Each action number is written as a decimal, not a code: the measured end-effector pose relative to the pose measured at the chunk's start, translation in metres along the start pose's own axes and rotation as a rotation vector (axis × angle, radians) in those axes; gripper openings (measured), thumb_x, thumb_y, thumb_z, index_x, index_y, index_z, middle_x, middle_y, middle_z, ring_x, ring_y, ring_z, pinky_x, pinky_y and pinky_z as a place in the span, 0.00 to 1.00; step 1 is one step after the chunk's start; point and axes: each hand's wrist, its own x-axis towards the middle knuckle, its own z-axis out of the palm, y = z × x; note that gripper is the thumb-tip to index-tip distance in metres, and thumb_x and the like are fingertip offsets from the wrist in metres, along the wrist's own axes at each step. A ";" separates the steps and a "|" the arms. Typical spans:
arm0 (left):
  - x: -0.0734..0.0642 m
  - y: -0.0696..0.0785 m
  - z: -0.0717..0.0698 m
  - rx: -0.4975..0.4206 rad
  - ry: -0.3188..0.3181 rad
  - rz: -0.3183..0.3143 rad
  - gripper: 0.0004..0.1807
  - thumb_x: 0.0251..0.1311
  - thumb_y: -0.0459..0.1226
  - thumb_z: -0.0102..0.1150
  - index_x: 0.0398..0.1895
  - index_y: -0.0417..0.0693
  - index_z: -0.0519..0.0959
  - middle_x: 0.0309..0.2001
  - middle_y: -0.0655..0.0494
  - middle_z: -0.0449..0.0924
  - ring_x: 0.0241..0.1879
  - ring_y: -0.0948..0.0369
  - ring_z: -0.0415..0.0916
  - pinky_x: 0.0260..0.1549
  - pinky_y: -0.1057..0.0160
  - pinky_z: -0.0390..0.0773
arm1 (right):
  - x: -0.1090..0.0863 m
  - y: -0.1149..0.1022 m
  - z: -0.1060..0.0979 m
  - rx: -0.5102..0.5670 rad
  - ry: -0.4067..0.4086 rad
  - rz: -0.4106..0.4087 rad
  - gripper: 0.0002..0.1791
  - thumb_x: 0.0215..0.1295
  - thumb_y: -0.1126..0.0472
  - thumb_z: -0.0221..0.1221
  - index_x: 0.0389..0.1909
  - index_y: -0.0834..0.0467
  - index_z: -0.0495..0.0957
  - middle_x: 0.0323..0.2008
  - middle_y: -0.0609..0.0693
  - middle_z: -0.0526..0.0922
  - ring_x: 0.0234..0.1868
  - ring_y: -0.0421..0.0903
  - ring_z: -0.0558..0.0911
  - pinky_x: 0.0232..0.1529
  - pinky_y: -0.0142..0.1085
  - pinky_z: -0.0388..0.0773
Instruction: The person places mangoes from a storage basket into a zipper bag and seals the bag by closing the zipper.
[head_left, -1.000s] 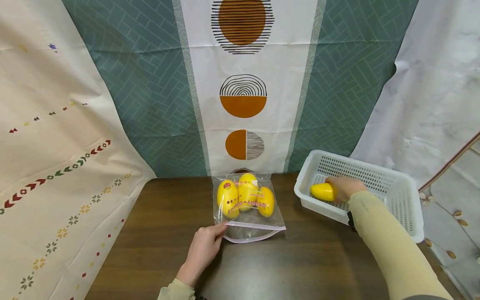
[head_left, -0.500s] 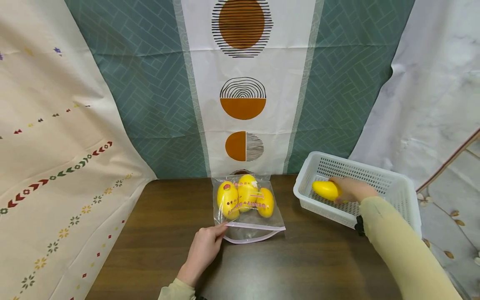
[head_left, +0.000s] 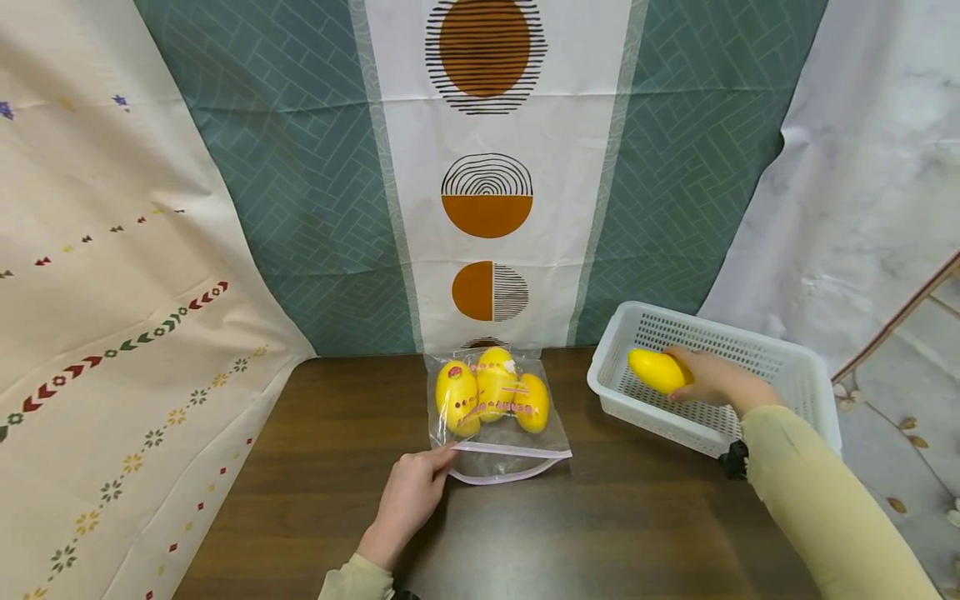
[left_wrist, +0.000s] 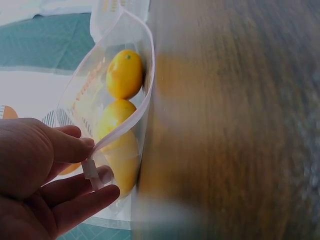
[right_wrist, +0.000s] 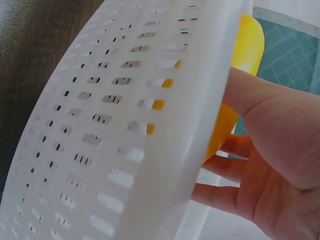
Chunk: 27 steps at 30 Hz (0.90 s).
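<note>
A clear zip bag point(head_left: 501, 454) lies on the table with its mouth toward me and parted. Inside are 3 smooth yellow mangoes point(head_left: 456, 398), side by side. My left hand point(head_left: 411, 492) pinches the left corner of the bag's mouth between thumb and fingers; in the left wrist view the pink zip edge point(left_wrist: 148, 65) bows apart. Over the white basket point(head_left: 611, 400) on the right, my right hand point(head_left: 708, 379) grips another yellow mango point(head_left: 656, 371) by its right end. In the right wrist view the basket's rim hides part of that mango point(right_wrist: 250, 45).
The basket has slotted walls and stands at the table's back right, beside a marbled cloth point(head_left: 862, 217). A patterned cloth point(head_left: 487, 125) hangs behind the brown table point(head_left: 337, 433), and a cream cloth point(head_left: 135, 333) hangs on the left.
My right hand has lifted the mango from the basket's floor toward its rim, the forearm shifting slightly right. My left hand and the bag have stayed in place.
</note>
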 end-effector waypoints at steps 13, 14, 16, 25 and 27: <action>0.000 -0.001 0.001 0.000 0.000 -0.004 0.18 0.57 0.24 0.76 0.51 0.43 0.92 0.50 0.48 0.91 0.48 0.52 0.90 0.46 0.49 0.89 | -0.015 -0.009 0.001 0.006 0.116 -0.022 0.52 0.64 0.51 0.77 0.79 0.68 0.61 0.63 0.73 0.78 0.59 0.70 0.79 0.61 0.70 0.73; 0.000 -0.001 0.001 0.001 0.000 -0.003 0.18 0.57 0.24 0.76 0.51 0.43 0.92 0.50 0.48 0.91 0.48 0.52 0.90 0.46 0.49 0.89 | -0.016 -0.012 0.001 0.006 0.127 -0.022 0.51 0.64 0.51 0.77 0.79 0.67 0.61 0.64 0.73 0.78 0.59 0.69 0.79 0.61 0.70 0.73; 0.000 -0.001 0.001 0.003 0.000 -0.004 0.18 0.57 0.24 0.76 0.51 0.44 0.92 0.49 0.48 0.91 0.48 0.52 0.91 0.45 0.49 0.89 | -0.020 -0.016 0.001 0.010 0.146 -0.017 0.51 0.63 0.51 0.77 0.80 0.65 0.61 0.65 0.73 0.76 0.60 0.70 0.79 0.61 0.71 0.73; 0.001 0.000 0.000 -0.004 -0.003 -0.002 0.19 0.57 0.23 0.76 0.51 0.43 0.92 0.50 0.48 0.91 0.49 0.52 0.90 0.46 0.50 0.89 | -0.031 -0.036 0.002 0.007 0.253 -0.040 0.50 0.63 0.52 0.78 0.80 0.61 0.63 0.69 0.72 0.71 0.62 0.72 0.76 0.62 0.72 0.72; 0.002 0.000 0.000 -0.004 -0.007 -0.002 0.19 0.56 0.22 0.76 0.52 0.43 0.92 0.50 0.48 0.91 0.49 0.52 0.90 0.46 0.50 0.89 | -0.034 -0.043 0.003 0.009 0.284 -0.055 0.50 0.62 0.54 0.78 0.80 0.60 0.64 0.68 0.71 0.73 0.60 0.71 0.77 0.61 0.71 0.74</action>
